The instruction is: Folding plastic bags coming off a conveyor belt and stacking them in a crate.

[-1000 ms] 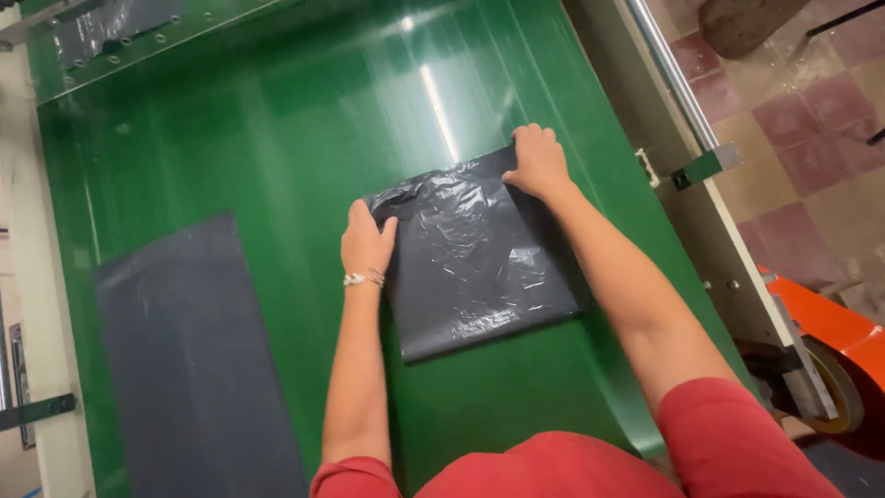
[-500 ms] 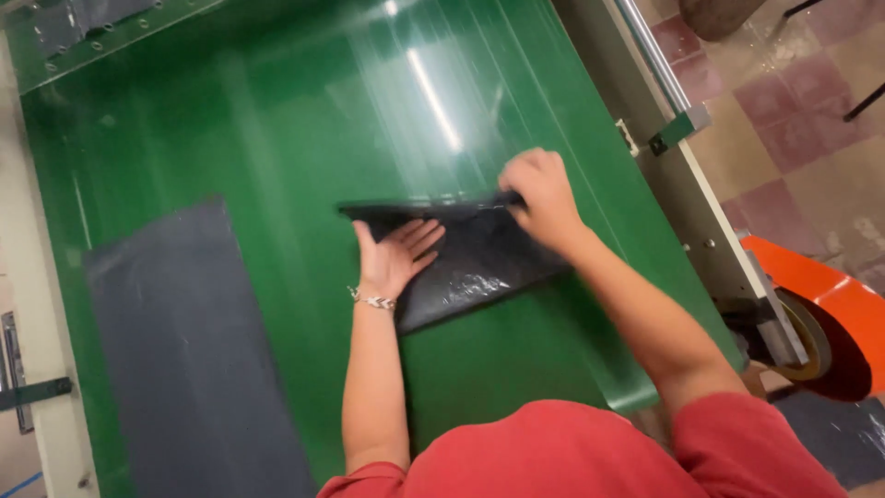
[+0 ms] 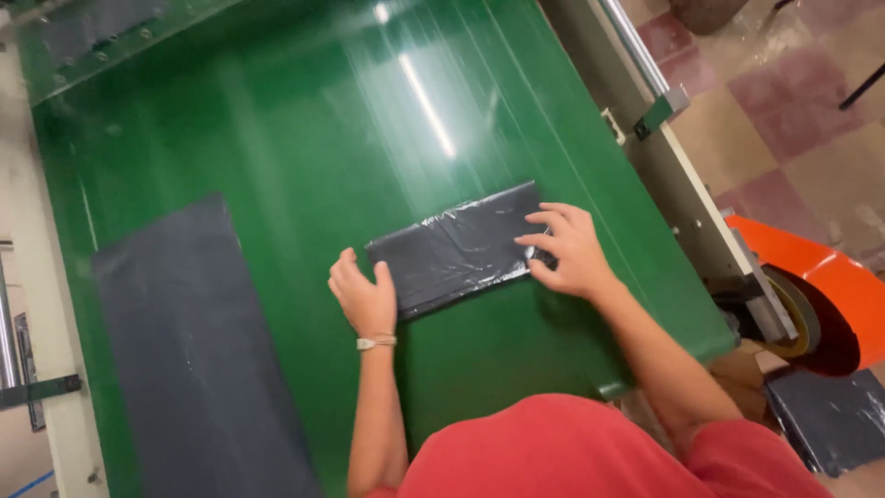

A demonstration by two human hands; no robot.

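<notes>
A black plastic bag (image 3: 456,249), folded into a narrow strip, lies on the green table (image 3: 323,120). My left hand (image 3: 364,295) rests at the strip's left end, fingers curled against its edge. My right hand (image 3: 567,249) lies flat on the right end, fingers spread and pressing down. A thin bracelet sits on my left wrist.
A second flat black bag (image 3: 198,350) lies on the table to the left. A metal rail (image 3: 645,55) runs along the table's right edge. An orange roll (image 3: 825,295) and a dark stack (image 3: 830,415) sit on the tiled floor at the right.
The bag was a wide sheet, then got folded over; now it is a narrow strip. My right hand moved from the fold to press the right end, my left to the left end.
</notes>
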